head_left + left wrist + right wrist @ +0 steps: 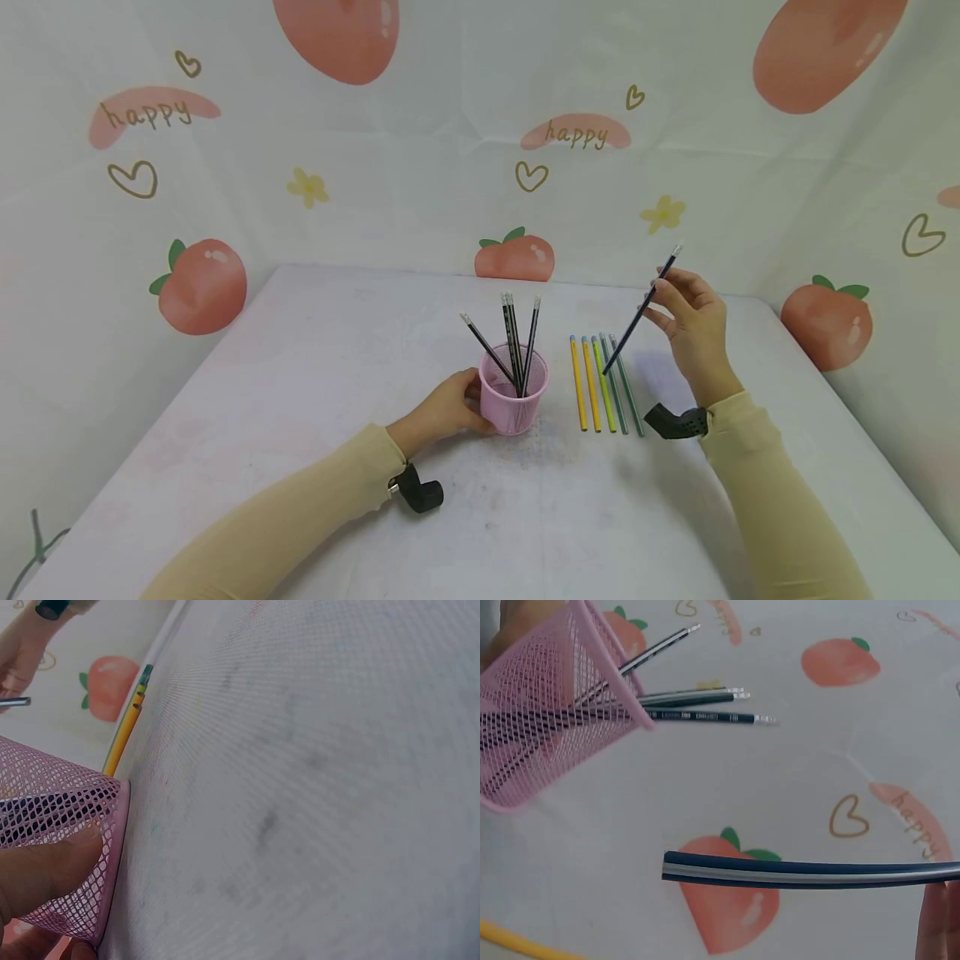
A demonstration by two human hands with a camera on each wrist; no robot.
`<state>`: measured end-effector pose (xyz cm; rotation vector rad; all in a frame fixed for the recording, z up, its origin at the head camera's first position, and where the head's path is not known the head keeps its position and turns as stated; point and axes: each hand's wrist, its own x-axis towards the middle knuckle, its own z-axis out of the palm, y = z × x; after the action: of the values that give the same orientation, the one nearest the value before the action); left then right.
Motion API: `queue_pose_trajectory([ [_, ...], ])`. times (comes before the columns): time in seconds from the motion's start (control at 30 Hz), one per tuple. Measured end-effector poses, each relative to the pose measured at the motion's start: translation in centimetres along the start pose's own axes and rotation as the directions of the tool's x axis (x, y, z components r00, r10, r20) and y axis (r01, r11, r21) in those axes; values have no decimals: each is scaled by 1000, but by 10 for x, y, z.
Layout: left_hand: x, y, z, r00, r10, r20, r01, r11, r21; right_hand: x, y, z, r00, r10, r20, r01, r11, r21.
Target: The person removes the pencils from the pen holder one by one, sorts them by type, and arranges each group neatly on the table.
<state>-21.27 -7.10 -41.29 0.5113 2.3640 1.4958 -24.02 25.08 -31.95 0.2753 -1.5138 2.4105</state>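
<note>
A pink mesh pencil cup [512,414] stands upright on the table, and my left hand [448,404] grips its side low down. In the left wrist view the thumb [52,866] presses against the mesh [45,772]. Several dark pencils [712,717] lean in the cup with their silvery ends up. My right hand [693,325] pinches another dark pencil [637,321] near its upper end, tilted, its lower tip over the row on the table. That row is yellow pencils [577,383], a lime one [603,387] and green ones [631,387], lying side by side right of the cup.
A white cloth covers the table [300,350]. Behind it hangs a white backdrop [435,167] printed with peaches, hearts and flowers. Black wrist cameras are strapped to the left wrist [422,492] and the right wrist [678,422]. A thin cord [37,554] shows at the lower left.
</note>
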Motion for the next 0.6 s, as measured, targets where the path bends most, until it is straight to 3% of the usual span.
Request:
queue_pose_trajectory([
  [0.17,0,1,0,1000,4,-2,-4,1000,-7,3,0,-9,999,38,-16,-38,999,-33],
  [0.33,-1,2,0,1000,5,-3,-5,1000,-7,4,1,-16,997,78,-25,-80,988,-135],
  [0.6,0,1,0,1000,14,6,-14,1000,-21,7,9,-30,984,169,-54,-177,921,-348],
])
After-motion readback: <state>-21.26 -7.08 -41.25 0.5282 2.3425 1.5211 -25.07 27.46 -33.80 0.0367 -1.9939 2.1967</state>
